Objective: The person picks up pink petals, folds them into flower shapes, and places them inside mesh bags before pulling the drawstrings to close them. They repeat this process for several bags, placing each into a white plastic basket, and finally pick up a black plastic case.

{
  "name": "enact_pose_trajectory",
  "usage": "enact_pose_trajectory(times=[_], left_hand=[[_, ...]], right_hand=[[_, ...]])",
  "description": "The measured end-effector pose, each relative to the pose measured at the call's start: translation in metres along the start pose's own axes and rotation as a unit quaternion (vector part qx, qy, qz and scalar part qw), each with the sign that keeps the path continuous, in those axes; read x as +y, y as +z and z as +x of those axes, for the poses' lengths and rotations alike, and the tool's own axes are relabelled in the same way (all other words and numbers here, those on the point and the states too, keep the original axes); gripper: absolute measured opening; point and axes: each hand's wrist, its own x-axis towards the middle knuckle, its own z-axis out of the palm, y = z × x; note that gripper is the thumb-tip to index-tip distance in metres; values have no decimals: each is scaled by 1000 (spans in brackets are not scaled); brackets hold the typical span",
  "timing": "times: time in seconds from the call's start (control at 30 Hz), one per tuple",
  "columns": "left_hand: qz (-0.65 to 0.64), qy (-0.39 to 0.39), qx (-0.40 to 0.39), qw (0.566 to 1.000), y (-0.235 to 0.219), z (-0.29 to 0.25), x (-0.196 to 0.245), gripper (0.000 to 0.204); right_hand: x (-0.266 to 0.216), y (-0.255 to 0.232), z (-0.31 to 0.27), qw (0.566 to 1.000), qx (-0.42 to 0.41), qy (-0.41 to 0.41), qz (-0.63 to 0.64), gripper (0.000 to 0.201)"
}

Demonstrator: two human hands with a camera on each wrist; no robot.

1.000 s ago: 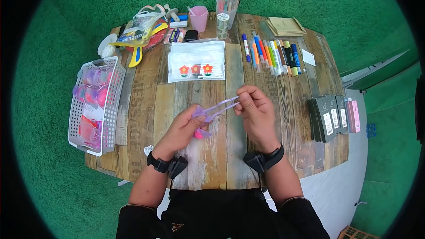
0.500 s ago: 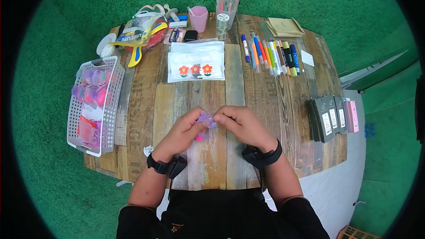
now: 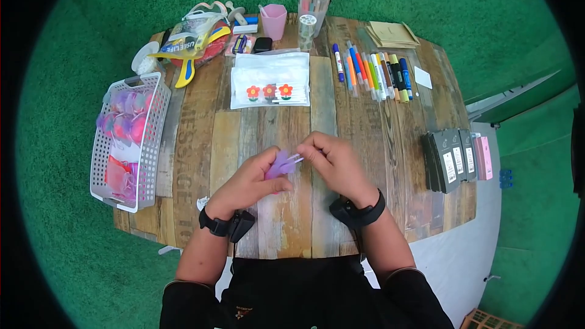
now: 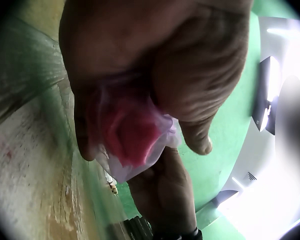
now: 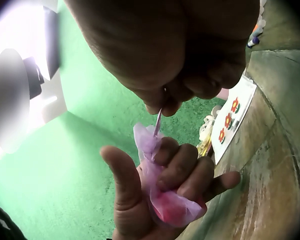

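Observation:
A small sheer purple bag (image 3: 280, 166) with something pink inside lies in my left hand (image 3: 247, 181), whose fingers curl round it while the thumb stands away. In the left wrist view the pink content (image 4: 132, 135) shows through the gauze. My right hand (image 3: 338, 167) pinches the bag's thin ribbon (image 5: 158, 123) between thumb and finger, just right of the gathered neck. The right wrist view shows the bag (image 5: 167, 205) hanging across the left palm, its neck between the fingers.
A white basket (image 3: 155, 140) of similar bags stands at left. Beyond the hands lies a flowered pouch (image 3: 270, 79); markers (image 3: 372, 76) lie to its right. Black boxes (image 3: 442, 161) stand at right, a pink cup (image 3: 274, 22) and pen holder (image 3: 314, 6) at the back.
The stretched ribbon loops were drawn in as my right hand came left to the bag; now it has moved slightly away, holding the ribbon. My left thumb has lifted off the bag.

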Motion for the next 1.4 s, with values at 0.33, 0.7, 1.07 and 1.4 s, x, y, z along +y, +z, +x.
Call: enact_pose_trajectory(times=[0.33,0.7,1.07,1.4], left_hand=[[1,-31,90,995,1,5,0,15],[237,144,203,939,-7,6,3,11],[201,118,206,950,11,6,7,15],[251,67,144,955,17,4,17,15]], right_hand=[[-6,-11,-2,999,0,-29,-22,18],[-20,-5,-4,999,-18,-5,40,21],[2,9,-3,986,12,59,153,25],[-4,6,-4,983,18,54,175,21]])
